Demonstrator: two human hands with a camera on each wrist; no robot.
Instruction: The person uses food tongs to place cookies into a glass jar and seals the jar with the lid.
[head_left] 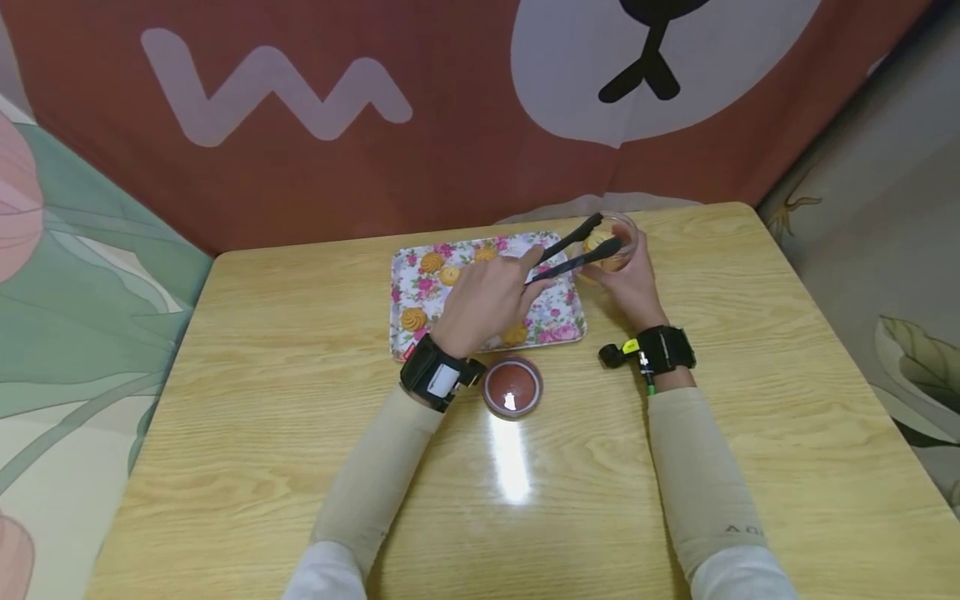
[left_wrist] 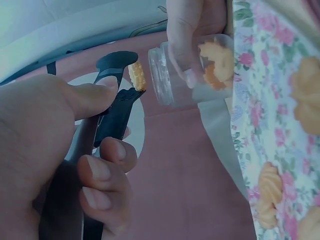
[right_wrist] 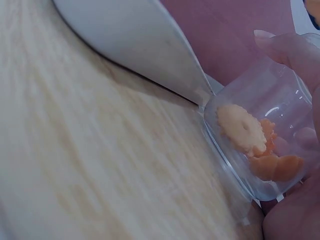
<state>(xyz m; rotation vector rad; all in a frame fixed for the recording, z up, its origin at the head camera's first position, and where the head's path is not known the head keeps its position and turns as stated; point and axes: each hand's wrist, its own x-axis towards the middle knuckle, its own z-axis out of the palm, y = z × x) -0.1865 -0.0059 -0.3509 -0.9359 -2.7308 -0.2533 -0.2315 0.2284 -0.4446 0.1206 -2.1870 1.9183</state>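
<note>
My left hand point(head_left: 483, 304) grips black tongs point(head_left: 576, 262) over the right part of a flowered tray point(head_left: 562, 333). In the left wrist view, a piped butter cookie point(left_wrist: 137, 76) sits between the tong tips, just outside the mouth of a clear jar point(left_wrist: 161, 77). My right hand point(head_left: 633, 283) holds that jar at the tray's right end, its thumb and fingers around the wall. Several cookies point(right_wrist: 241, 127) lie inside, near the bottom, in the right wrist view. More cookies point(head_left: 413, 319) are spread on the tray, some partly hidden by my left hand.
A round reddish lid point(head_left: 512, 387) with a pale rim lies on the wooden table point(head_left: 285, 400), close to the tray's front edge. Behind the table hangs a red-brown cloth point(head_left: 450, 167) with printed shapes.
</note>
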